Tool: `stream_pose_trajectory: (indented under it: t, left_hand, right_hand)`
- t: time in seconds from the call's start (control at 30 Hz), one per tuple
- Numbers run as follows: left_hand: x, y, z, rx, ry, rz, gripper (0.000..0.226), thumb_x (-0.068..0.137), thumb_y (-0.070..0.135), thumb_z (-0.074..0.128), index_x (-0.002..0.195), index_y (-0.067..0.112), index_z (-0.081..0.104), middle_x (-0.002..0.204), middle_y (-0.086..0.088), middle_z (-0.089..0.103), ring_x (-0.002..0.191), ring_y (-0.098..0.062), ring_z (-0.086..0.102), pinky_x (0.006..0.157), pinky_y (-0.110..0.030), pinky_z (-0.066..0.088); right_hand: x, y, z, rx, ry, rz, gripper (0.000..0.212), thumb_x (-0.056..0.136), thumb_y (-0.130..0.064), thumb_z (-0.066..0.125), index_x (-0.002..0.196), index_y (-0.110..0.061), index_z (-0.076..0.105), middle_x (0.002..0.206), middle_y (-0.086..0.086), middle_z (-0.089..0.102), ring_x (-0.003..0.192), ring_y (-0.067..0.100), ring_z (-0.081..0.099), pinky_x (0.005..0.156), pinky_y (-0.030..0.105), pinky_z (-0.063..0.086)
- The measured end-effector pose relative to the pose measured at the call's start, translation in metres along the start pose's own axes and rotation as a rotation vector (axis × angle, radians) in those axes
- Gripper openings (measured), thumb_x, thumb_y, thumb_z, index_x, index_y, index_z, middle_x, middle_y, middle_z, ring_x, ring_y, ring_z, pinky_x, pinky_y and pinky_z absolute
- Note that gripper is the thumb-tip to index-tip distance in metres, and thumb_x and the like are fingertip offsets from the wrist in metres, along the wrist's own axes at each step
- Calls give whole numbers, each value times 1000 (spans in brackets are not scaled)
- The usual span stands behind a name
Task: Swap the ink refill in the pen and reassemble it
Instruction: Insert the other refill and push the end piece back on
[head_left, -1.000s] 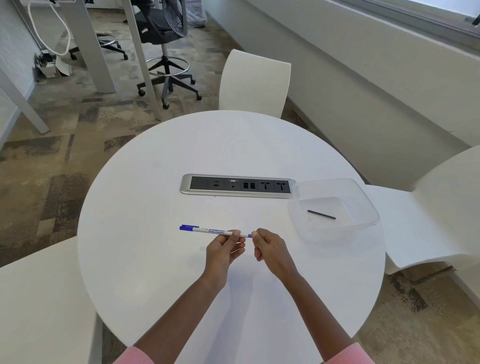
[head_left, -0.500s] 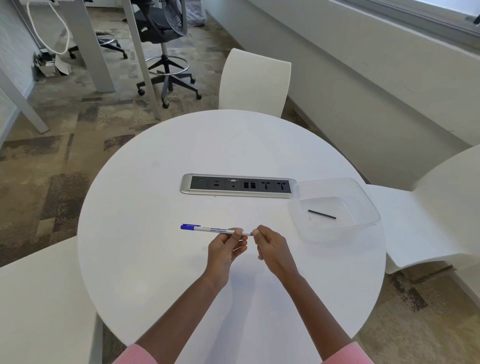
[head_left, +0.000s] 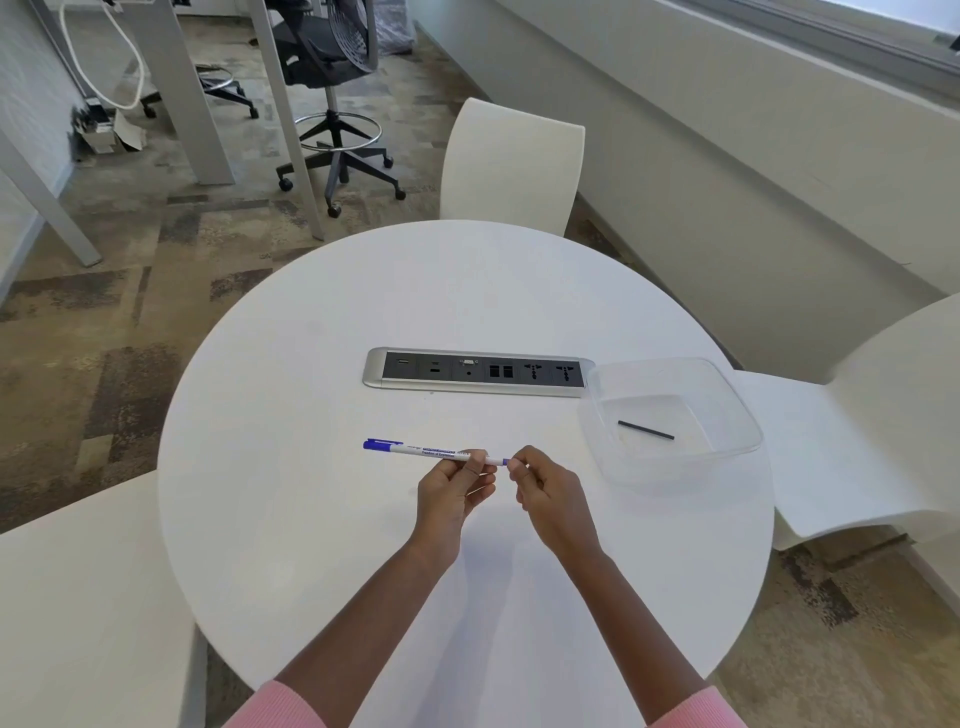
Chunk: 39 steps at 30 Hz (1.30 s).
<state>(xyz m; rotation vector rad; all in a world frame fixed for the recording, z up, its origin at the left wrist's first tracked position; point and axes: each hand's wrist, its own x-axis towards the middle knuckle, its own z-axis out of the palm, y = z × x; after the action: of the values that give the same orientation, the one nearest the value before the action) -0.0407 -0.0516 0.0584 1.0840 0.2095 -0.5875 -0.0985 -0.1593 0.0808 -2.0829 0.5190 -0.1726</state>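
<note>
A big round white worktop (head_left: 322, 395) fills most of the view. White chairs (head_left: 511, 166) stand around it, one at the far side and one on the right. A long silver strip of plugs and sockets (head_left: 478, 372) is set into the middle of the worktop.

Just to the right of that strip sits a see-through plastic tub (head_left: 727, 447). A thin dark stick (head_left: 645, 431) lies flat on the bottom of the tub (it may be an ink refill, but it is too small to tell for sure).

Two bare arms in pink sleeves (head_left: 275, 709) reach in from the bottom edge. The left hand (head_left: 452, 491) has its grip closed on the pen (head_left: 431, 451), pinching the white barrel near its right end. The pen lies almost level above the worktop, with its blue cap pointing left.

The right hand (head_left: 545, 491) has its fingertips (head_left: 514, 465) pinched at the small blue tip on the pen's right end. The two hands are close together, near the front middle of the worktop.
</note>
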Motion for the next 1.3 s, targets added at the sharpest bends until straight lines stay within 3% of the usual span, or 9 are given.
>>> stream_pose_trajectory:
  t: [0.2, 0.33, 0.43, 0.5, 0.63, 0.73, 0.93, 1.13, 1.3]
  left_hand:
    - [1, 1, 3, 0, -53, 6, 11, 91, 7, 56, 84, 8, 64, 77, -6, 63, 58, -4, 65, 58, -15, 55]
    - [2, 2, 5, 21, -52, 18, 11, 90, 6, 56, 83, 7, 65, 76, -7, 63, 57, -4, 66, 58, -15, 55]
    - [3, 2, 8, 17, -34, 21, 10, 90, 7, 57, 83, 7, 65, 75, -6, 64, 57, -6, 65, 58, -16, 56]
    - [3, 3, 10, 12, -28, 23, 11, 90, 7, 57, 83, 7, 66, 74, -6, 64, 57, -6, 65, 58, -16, 56]
    - [3, 3, 13, -2, -43, 25, 12, 90, 6, 56, 82, 7, 65, 74, -6, 63, 57, -4, 66, 58, -16, 56]
    - [3, 3, 18, -9, -58, 22, 11, 90, 5, 56, 84, 7, 64, 75, -7, 62, 57, -4, 66, 59, -15, 56]
    - [7, 5, 21, 48, -61, 40, 10, 90, 5, 57, 83, 8, 64, 78, -7, 62, 62, -6, 65, 61, -15, 56]
    - [7, 8, 23, 21, -48, 49, 11, 90, 7, 57, 83, 8, 65, 77, -6, 64, 64, -9, 64, 61, -16, 56]
    - [8, 11, 26, -1, -60, 48, 11, 90, 6, 57, 82, 7, 64, 76, -7, 63, 59, -5, 65, 60, -15, 56]
  right_hand:
    - [9, -4, -9, 225, -98, 206, 38, 92, -18, 44, 53, -17, 42, 50, -1, 32, 44, 13, 29, 40, 21, 32]
    - [10, -4, -12, 286, -172, 266, 37, 94, -22, 40, 58, -17, 42, 49, 2, 35, 41, 12, 30, 35, 15, 27]
    - [5, -3, -10, 193, -65, 186, 29, 95, -25, 39, 69, -20, 51, 52, 0, 47, 46, 12, 41, 42, 13, 34]
    - [3, -1, -9, 101, -4, 84, 22, 95, -24, 40, 76, -20, 51, 55, 0, 51, 51, 13, 45, 52, 21, 38]
    - [3, 1, -10, -49, 43, -35, 19, 95, -17, 39, 79, -15, 50, 56, -2, 50, 53, 17, 43, 53, 28, 32]
    - [6, 1, -12, -29, 77, -22, 24, 93, -10, 39, 70, -16, 46, 50, -10, 42, 49, 10, 37, 49, 24, 28]
    - [21, -4, -17, 128, 21, 155, 38, 92, -13, 41, 53, -16, 44, 49, 0, 34, 48, 15, 29, 49, 27, 25]
    - [18, -4, -16, 182, 6, 145, 33, 96, -23, 38, 67, -17, 53, 49, -2, 45, 42, 8, 40, 44, 14, 36]
    - [11, -2, -15, -46, 63, -64, 18, 95, -26, 39, 87, -15, 51, 57, -2, 51, 58, 17, 50, 60, 34, 43]
